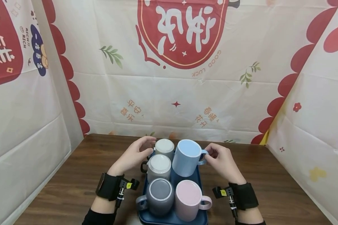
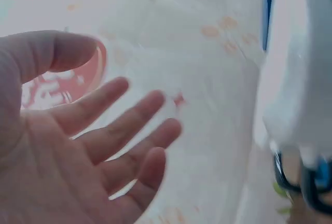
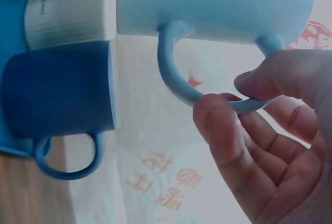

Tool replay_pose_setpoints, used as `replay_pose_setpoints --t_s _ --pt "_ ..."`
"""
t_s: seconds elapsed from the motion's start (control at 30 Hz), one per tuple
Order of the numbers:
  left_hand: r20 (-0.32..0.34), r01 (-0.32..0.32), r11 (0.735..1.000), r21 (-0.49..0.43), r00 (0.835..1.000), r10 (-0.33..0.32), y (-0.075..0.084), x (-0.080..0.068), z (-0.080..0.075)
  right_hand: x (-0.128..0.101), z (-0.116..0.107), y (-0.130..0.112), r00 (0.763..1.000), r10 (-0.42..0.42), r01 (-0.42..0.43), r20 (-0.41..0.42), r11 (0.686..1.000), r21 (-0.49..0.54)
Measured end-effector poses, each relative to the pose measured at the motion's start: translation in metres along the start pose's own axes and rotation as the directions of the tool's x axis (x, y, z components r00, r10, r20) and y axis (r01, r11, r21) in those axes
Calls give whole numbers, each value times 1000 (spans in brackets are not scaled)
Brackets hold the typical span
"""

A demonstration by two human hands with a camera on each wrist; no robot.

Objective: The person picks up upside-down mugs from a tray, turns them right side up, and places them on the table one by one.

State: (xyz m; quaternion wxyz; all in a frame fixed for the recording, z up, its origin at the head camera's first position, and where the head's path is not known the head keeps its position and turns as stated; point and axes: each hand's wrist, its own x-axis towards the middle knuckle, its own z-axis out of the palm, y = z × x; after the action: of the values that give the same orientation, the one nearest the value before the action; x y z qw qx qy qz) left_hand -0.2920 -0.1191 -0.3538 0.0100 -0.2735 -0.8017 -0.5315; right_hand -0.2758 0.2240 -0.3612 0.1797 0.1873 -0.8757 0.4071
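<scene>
My right hand (image 1: 223,161) pinches the handle of a light blue mug (image 1: 186,159) between thumb and fingers. In the right wrist view this mug hangs higher than a dark blue mug (image 3: 57,92) on the tray; the head view hides the dark blue one. The blue tray (image 1: 196,179) also carries a pale mug (image 1: 164,147) at the back left, a whitish mug (image 1: 159,167) with a dark handle, a grey mug (image 1: 160,197) and a pink mug (image 1: 188,200). Beside the pale mug is my left hand (image 1: 133,157), its fingers loosely extended, holding nothing.
The tray stands on a brown wooden table (image 1: 87,175). A printed cloth (image 1: 163,93) rises behind the table's far edge, with more cloth on both sides. Each wrist bears a black strap with a small camera.
</scene>
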Motion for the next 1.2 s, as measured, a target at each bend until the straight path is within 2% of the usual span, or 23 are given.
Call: replay_pose_setpoints --t_s 0.13,0.3,0.47,0.6,0.8,1.0,1.2 --pt "-30 -115 993 2 993 115 21 -3 11 -2 -5 -10 1000 0 1 -17 999 34" --pt "12 -210 978 -7 978 210 32 -4 24 -3 -8 -21 1000 -7 9 -19 997 72" --pt "63 -245 969 -24 967 246 32 -2 33 -4 -7 -33 1000 -18 14 23 985 172" --pt "77 -273 960 -67 957 278 33 -2 35 -5 -7 -41 997 -12 -9 74 964 266" --pt "63 -310 946 -93 947 316 40 -6 33 -8 -5 -42 991 32 -77 129 930 360" --pt "44 -354 933 -57 933 357 44 -9 30 -9 -1 -42 983 93 -153 159 894 421" --pt "36 -381 924 -35 923 382 43 -9 32 -8 5 -44 978 50 -147 203 857 495"
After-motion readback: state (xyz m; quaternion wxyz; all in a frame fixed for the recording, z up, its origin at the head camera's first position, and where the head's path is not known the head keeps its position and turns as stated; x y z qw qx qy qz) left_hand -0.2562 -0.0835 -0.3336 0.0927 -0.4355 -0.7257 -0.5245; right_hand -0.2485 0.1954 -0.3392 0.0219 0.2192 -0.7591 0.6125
